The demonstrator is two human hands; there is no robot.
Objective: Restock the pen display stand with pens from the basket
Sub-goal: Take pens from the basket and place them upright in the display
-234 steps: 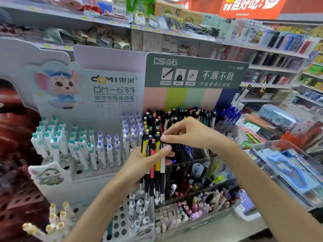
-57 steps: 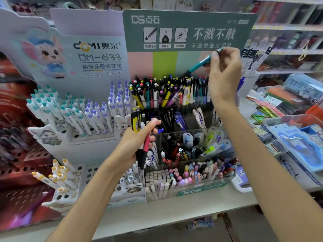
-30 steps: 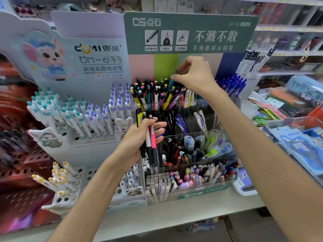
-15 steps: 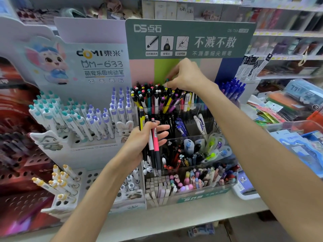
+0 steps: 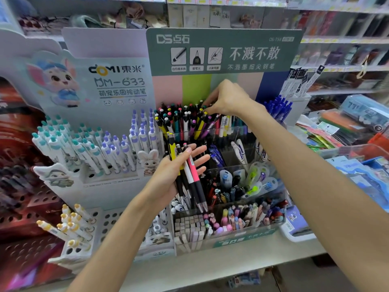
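Pink, yellow and white pens (image 5: 190, 175) gripped by left hand (image 5: 172, 175); right hand (image 5: 228, 100) pinches display pen tops (image 5: 203, 108).

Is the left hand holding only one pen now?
No, the left hand holds a small bunch of pens, including a yellow one, a pink one and a white one.

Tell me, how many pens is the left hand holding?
3, fanned in the left hand: a yellow pen leftmost, a white pen in the middle, a pink pen rightmost. Another could be hidden behind the palm.
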